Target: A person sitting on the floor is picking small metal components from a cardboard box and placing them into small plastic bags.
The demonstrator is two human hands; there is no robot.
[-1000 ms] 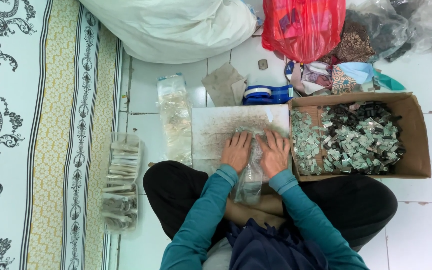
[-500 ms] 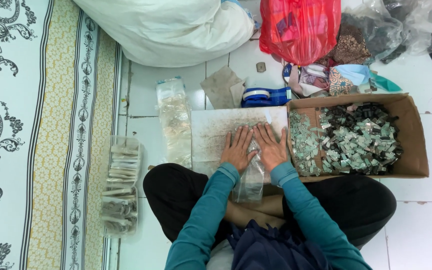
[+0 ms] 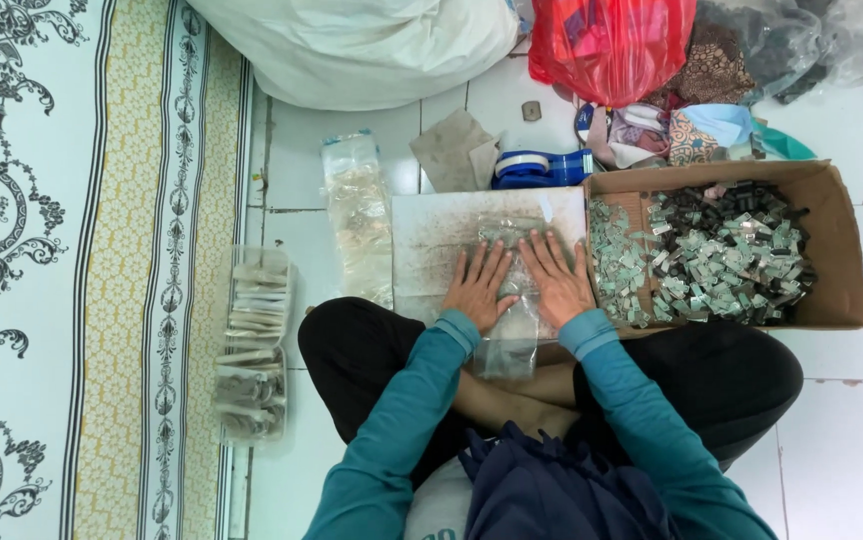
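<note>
Glossy clear plastic bag [image 3: 508, 330] over a scuffed matt board [image 3: 432, 240]; matt brown cardboard box [image 3: 837, 240]; smooth glazed floor tiles [image 3: 842, 440]; shiny red plastic bag [image 3: 612, 40]

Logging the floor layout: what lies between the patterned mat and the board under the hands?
In the head view, two clear plastic bags: a stack of packets by the mat, a long bag beside the board.

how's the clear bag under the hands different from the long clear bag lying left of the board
The clear bag under the hands is pressed flat by the left hand and right hand, and hangs off the board toward the lap. The long clear bag lies untouched on the tiled floor, looking fuller. Both are transparent plastic.
</note>
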